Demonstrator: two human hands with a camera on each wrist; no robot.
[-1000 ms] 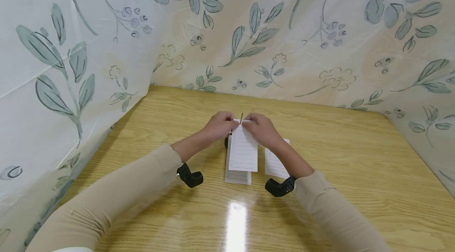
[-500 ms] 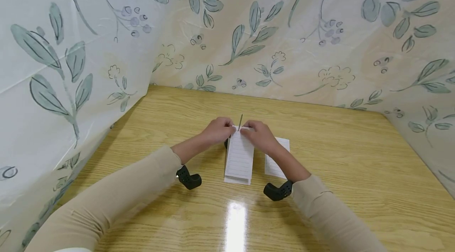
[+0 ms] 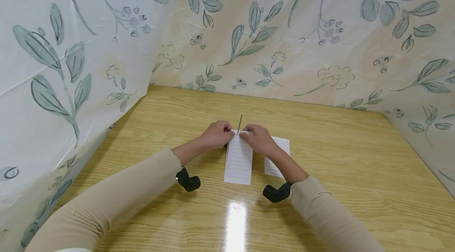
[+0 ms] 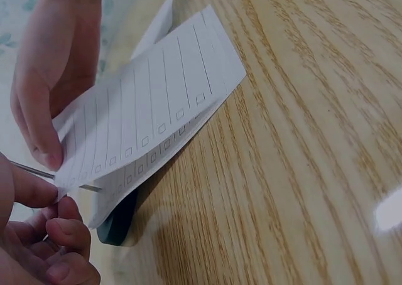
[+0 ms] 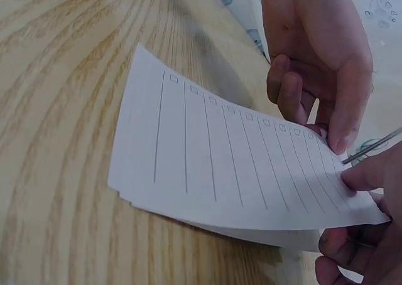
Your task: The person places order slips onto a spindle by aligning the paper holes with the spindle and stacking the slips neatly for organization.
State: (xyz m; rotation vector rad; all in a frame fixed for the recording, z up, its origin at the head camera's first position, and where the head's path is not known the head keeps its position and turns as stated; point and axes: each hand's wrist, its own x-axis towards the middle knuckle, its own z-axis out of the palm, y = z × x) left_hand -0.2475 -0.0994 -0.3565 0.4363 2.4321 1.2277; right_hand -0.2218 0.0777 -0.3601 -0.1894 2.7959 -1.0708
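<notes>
A white lined sheet of paper with small checkboxes [image 3: 239, 161] lies over other sheets in the middle of the table. A thin metal spike [image 3: 240, 121] passes through its far edge and sticks up above it. My left hand [image 3: 217, 133] pinches the sheet's far left corner between thumb and fingers. On the other side of the spike, my right hand [image 3: 261, 139] pinches the far right corner. In the left wrist view, the spike shows again beneath the top sheet, above a dark rounded base [image 4: 120, 225]. The sheets hide most of that base.
More lined paper [image 3: 281, 145] lies to the right, partly under my right forearm. The wooden table [image 3: 337, 157] has a bright reflection near its front. A floral cloth [image 3: 227, 38] hangs behind the table and along the left.
Both hands have lowered the pinched sheet along the spike, toward me in the head view. More of the spike shows above it, and the sheet now nearly covers those below.
</notes>
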